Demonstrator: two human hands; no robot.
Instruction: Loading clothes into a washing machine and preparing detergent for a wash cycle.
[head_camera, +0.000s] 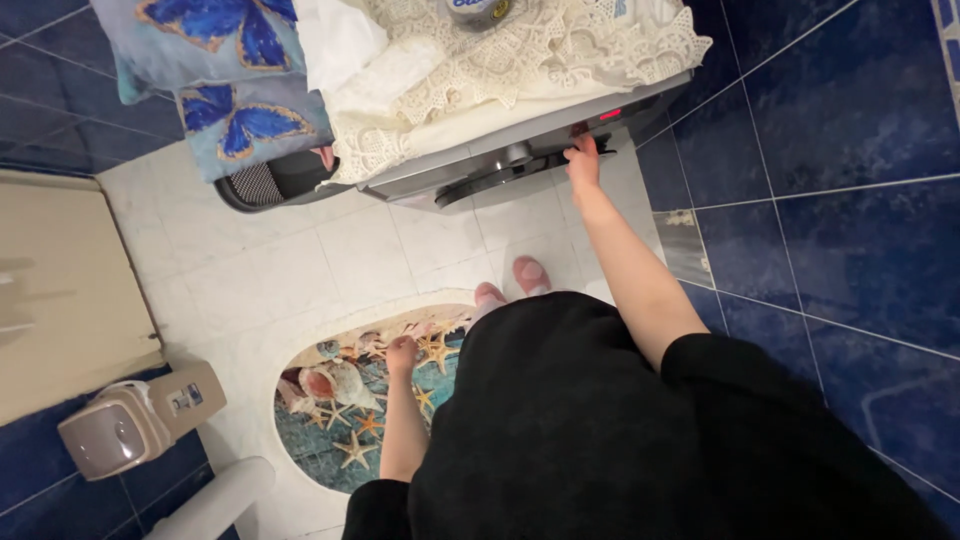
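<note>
- Hands: two. The right hand (582, 160) is extended forward with its fingertips on the front control panel (560, 135) of the washing machine (480, 165); the fingers are bent against the panel and hold nothing.
- The left hand (402, 354) hangs at the side above the mat, fingers curled loosely inward; whether it holds anything cannot be determined.
- Washing machine: one. Grey-silver front edge, one round dial (515, 154) just left of the right hand, one small red light (610, 113) near the panel's right end. It stands against the blue tiled wall (830, 150) at the top of the view.
- Lace cloth (520, 55): one, cream-white, covering the machine's top and hanging over its front edge.
- Butterfly cushions: two, pale blue with dark blue butterflies (245, 120), at the machine's left end.
- Dark basket (265, 185): one, below the cushions.
- Oval mat (350, 410): one, with a starfish and shell print, on the white floor tiles.
- Slippers (530, 272): two, pink, at the mat's far edge.
- Beige bin (135, 420): one, lower left.
</note>
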